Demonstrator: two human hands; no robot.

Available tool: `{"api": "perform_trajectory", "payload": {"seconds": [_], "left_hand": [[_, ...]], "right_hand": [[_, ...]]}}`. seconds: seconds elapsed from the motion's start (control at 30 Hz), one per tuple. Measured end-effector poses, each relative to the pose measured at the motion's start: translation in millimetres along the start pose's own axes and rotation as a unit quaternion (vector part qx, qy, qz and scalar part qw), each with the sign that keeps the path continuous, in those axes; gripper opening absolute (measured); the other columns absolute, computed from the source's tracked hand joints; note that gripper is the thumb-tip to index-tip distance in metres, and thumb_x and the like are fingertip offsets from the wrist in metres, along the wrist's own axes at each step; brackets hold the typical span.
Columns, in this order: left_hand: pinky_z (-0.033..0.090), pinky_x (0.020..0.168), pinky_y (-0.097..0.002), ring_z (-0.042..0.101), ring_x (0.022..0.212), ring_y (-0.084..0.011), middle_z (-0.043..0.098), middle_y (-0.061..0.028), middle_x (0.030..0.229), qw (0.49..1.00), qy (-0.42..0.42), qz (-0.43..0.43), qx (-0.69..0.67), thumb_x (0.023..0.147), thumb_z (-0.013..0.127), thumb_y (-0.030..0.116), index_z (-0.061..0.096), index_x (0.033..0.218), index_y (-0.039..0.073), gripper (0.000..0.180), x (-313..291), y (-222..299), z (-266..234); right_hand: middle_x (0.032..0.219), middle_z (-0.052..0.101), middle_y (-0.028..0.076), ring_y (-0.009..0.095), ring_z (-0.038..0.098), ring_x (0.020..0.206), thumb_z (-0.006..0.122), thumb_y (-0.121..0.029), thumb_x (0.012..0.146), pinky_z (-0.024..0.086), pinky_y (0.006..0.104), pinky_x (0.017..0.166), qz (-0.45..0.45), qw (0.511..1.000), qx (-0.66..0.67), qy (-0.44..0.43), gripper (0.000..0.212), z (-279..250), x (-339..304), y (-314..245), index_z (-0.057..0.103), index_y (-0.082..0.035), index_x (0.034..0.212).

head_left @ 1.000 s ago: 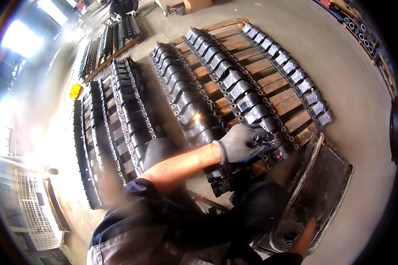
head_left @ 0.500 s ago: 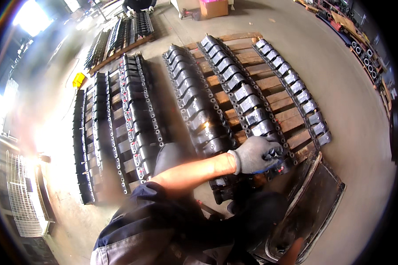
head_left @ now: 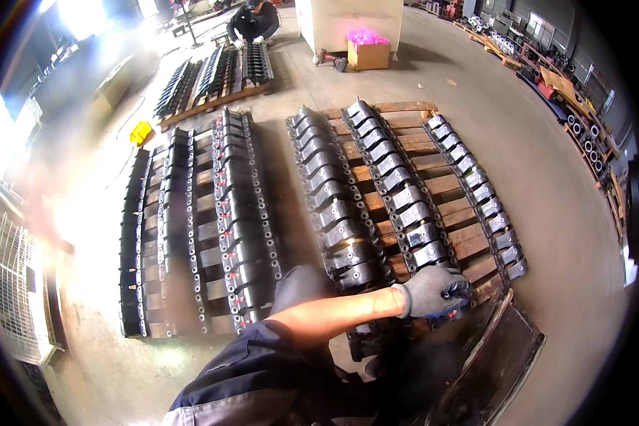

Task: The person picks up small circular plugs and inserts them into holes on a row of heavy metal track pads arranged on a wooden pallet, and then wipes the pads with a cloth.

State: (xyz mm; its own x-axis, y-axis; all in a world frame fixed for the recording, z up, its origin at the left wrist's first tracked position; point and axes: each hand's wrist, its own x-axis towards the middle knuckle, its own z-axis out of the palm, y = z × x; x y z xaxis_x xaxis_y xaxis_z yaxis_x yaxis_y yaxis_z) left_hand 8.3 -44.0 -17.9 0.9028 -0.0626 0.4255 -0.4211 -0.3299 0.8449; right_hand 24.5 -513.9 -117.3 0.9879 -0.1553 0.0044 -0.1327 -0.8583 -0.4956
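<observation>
My left hand (head_left: 437, 292), in a grey glove with a blue palm, is at the near end of a long black ribbed metal casting (head_left: 405, 199). Its fingers are curled in; whatever they may hold is hidden. Bolt holes line both edges of that casting. To its left lies a similar black casting (head_left: 337, 213), and a narrower one (head_left: 479, 186) lies to its right. All three rest on a wooden pallet (head_left: 433, 162). My right hand does not show.
More black castings (head_left: 241, 206) lie on slats at left. A dark metal bin (head_left: 508, 358) stands beside my legs at lower right. Farther back, a crouching person (head_left: 252, 25) in white gloves works at another loaded pallet (head_left: 216, 99). A cardboard box (head_left: 369, 55) and yellow object (head_left: 140, 132) are on the floor.
The view has tilted up, so the castings sit lower and more of the crouching person shows. My left hand stays at the casting's near end. A bit of bare skin over the bin has gone.
</observation>
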Motion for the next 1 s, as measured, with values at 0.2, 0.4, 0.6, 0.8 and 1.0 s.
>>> {"api": "perform_trajectory", "payload": {"seconds": [0.2, 0.4, 0.6, 0.8, 1.0], "left_hand": [[0.057, 0.075, -0.0352, 0.070, 0.080, -0.0210, 0.073, -0.0104, 0.089, 0.988, -0.049, -0.086, -0.119, 0.093, 0.070, 0.014, 0.071, 0.111, 0.006, 0.020, -1.3, 0.1, -3.3], [0.056, 0.072, -0.0270, 0.065, 0.082, -0.0098, 0.071, -0.0032, 0.103, 0.906, -0.059, -0.224, -0.353, 0.099, 0.067, 0.015, 0.061, 0.136, 0.008, 0.038, -4.6, -9.5, 10.9], [0.054, 0.070, -0.0239, 0.060, 0.091, -0.0078, 0.066, -0.0014, 0.122, 0.857, 0.034, -0.215, -0.467, 0.102, 0.066, 0.030, 0.045, 0.154, 0.010, 0.060, -4.6, -13.6, 23.5], [0.054, 0.081, -0.0280, 0.065, 0.096, -0.0105, 0.070, -0.0006, 0.111, 0.694, 0.036, -0.145, -0.704, 0.108, 0.050, 0.049, 0.065, 0.120, 0.013, 0.041, -1.2, -7.0, 1.8], [0.055, 0.096, -0.0359, 0.068, 0.105, -0.0191, 0.072, -0.0052, 0.116, 0.506, 0.168, -0.182, -0.826, 0.111, 0.044, 0.046, 0.067, 0.118, 0.011, 0.043, 2.6, -26.1, 10.9]], "right_hand": [[0.123, 0.063, 0.013, 0.022, 0.061, 0.109, 0.055, -0.011, 0.100, 0.048, 0.0378, 0.097, 0.014, 0.964, 0.263, -0.031, 0.037, 5.4, -3.7, -73.8, 0.057, 0.001, 0.134], [0.114, 0.065, 0.010, 0.019, 0.062, 0.101, 0.061, -0.006, 0.093, 0.051, 0.0351, 0.090, -0.033, 0.933, 0.333, -0.128, 0.034, 6.2, 21.0, -125.6, 0.060, 0.000, 0.126], [0.105, 0.066, 0.006, 0.016, 0.063, 0.093, 0.067, -0.001, 0.087, 0.053, 0.0324, 0.084, -0.088, 0.885, 0.390, -0.238, 0.032, 36.9, 52.3, -215.0, 0.063, -0.002, 0.118], [0.096, 0.068, 0.002, 0.013, 0.065, 0.086, 0.073, 0.005, 0.080, 0.055, 0.0296, 0.078, -0.130, 0.826, 0.434, -0.336, 0.032, 67.6, 5.3, -356.9, 0.066, -0.003, 0.110], [0.121, 0.064, 0.008, 0.017, 0.062, 0.108, 0.081, -0.004, 0.081, 0.052, 0.0320, 0.097, -0.209, 0.849, 0.279, -0.397, 0.067, 61.7, 2.8, -397.9, 0.049, -0.002, 0.140]]}}
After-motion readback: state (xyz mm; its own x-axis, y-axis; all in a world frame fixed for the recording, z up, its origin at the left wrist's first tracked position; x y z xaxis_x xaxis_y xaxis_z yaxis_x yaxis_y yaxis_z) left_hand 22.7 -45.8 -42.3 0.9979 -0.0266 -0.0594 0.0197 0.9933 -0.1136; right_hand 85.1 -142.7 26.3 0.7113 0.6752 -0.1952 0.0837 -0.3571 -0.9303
